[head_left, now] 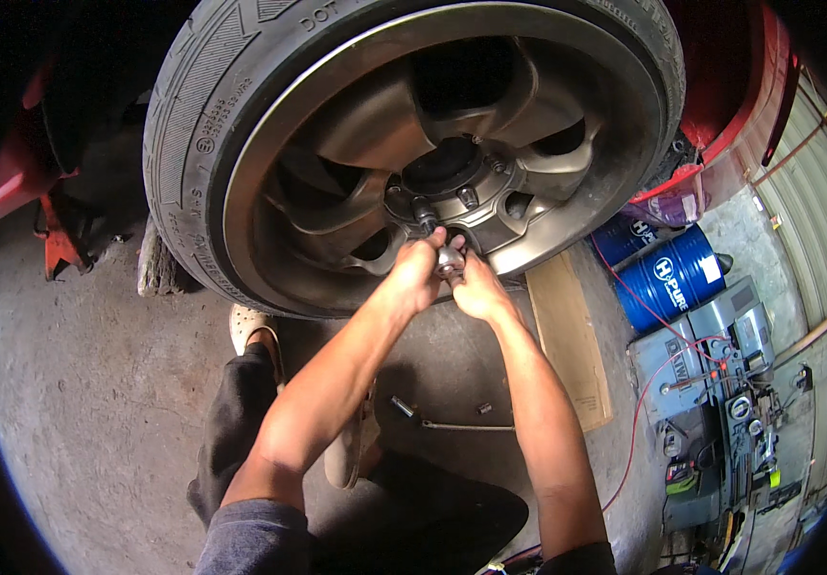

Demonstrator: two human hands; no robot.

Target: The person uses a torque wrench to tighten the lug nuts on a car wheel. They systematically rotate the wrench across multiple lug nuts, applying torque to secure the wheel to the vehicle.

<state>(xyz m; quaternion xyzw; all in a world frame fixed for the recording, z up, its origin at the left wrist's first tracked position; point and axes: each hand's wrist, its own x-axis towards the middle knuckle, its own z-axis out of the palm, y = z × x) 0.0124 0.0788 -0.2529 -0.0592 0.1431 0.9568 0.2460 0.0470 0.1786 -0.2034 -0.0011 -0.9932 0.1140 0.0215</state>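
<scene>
In front of me stands a car wheel with a bronze-grey alloy rim (pixel 361 129) inside a black tyre (pixel 193 163). Both hands meet at the lower part of its hub, closed around a ratchet wrench (pixel 450 259) with a round, shiny head. My left hand (pixel 415 273) grips it from the left, right below a dark socket (pixel 424 213) that points at the lug area. From the right, my right hand (pixel 478 290) wraps the tool beside the head; its handle is mostly hidden by my fingers. A lug nut (pixel 468 197) shows beside the dark centre cap (pixel 440 165).
Below the wheel lie a socket (pixel 404 406), a smaller socket (pixel 484 408) and a long-handled tool (pixel 466 426). A cardboard sheet (pixel 567 355) lies right of them. Further right are blue drums (pixel 670 280), a tool-covered bench (pixel 720 412) and a red hose (pixel 636 431). A red jack stand (pixel 63 240) stands left.
</scene>
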